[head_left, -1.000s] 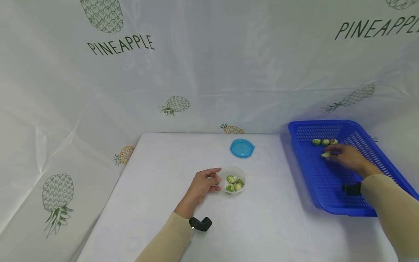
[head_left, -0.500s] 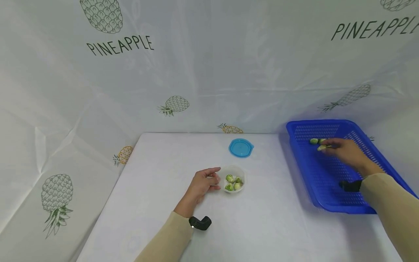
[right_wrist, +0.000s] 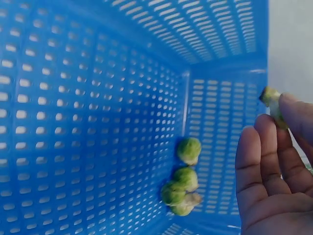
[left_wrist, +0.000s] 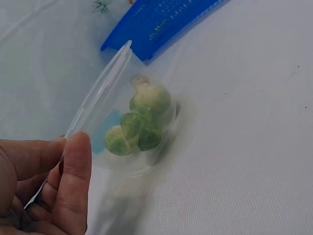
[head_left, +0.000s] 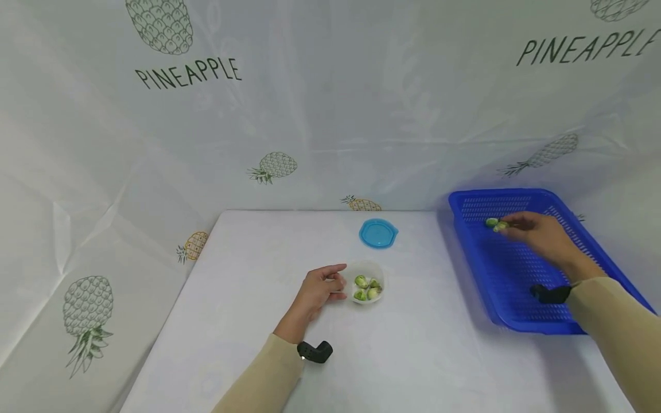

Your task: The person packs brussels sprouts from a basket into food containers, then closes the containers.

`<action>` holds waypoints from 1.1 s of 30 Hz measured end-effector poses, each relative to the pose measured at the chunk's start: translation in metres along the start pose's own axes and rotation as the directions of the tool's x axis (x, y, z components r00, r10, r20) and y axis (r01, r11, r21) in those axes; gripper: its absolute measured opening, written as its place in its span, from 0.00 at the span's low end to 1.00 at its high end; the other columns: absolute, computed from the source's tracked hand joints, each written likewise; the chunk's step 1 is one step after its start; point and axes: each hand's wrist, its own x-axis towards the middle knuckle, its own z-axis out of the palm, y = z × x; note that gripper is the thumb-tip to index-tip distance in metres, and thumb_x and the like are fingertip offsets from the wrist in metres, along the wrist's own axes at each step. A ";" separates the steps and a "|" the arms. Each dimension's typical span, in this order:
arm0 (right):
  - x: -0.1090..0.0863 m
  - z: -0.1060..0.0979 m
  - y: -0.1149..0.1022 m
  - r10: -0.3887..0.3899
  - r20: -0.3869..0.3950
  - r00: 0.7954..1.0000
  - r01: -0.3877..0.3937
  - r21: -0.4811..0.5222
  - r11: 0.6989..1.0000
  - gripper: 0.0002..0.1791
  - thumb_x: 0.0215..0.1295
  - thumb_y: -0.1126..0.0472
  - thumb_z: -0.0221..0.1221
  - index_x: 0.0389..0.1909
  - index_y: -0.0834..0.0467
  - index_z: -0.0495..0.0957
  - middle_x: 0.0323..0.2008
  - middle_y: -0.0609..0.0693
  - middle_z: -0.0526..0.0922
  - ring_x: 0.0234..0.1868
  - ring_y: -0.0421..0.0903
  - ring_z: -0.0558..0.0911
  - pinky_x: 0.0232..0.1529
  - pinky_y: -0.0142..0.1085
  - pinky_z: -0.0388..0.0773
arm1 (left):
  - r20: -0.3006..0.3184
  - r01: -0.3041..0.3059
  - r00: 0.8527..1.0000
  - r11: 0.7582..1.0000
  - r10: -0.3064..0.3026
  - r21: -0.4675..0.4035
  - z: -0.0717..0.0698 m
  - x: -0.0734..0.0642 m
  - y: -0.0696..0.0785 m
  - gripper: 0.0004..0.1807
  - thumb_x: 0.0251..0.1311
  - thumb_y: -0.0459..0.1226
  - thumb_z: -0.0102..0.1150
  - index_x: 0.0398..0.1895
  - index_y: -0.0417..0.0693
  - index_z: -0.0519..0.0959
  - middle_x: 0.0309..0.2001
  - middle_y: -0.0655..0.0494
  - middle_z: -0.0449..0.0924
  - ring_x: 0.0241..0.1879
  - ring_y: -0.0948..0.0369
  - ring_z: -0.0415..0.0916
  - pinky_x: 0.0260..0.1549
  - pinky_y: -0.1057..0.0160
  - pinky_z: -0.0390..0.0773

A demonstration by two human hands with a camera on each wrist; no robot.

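Observation:
My left hand pinches the rim of a small clear plastic container between thumb and fingers. Several green Brussels sprouts lie inside that container, which stands on the white table. Over the far part of a blue basket, my right hand holds a Brussels sprout between thumb and fingertips. Below it, several more sprouts sit together at one end of the basket floor; in the head view the right hand partly covers them.
The blue plastic basket, with slotted walls, stands at the table's right side. A light-blue lid lies behind the container. A pineapple-print sheet hangs behind the white table.
My right hand has risen and shifted a little toward the basket's far left with the sprout. The left hand has stayed at the container's rim.

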 end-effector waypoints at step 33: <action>-0.048 0.022 -0.071 -0.011 -0.145 0.989 0.028 0.114 0.993 0.31 0.71 0.37 0.64 0.66 0.52 0.82 0.47 0.23 0.83 0.49 0.24 0.78 0.46 0.24 0.73 | -0.001 -0.015 1.000 1.000 0.015 0.017 0.001 0.000 -0.002 0.24 0.69 0.26 0.62 0.68 0.44 0.80 0.44 0.52 0.75 0.40 0.56 0.81 0.40 0.65 0.91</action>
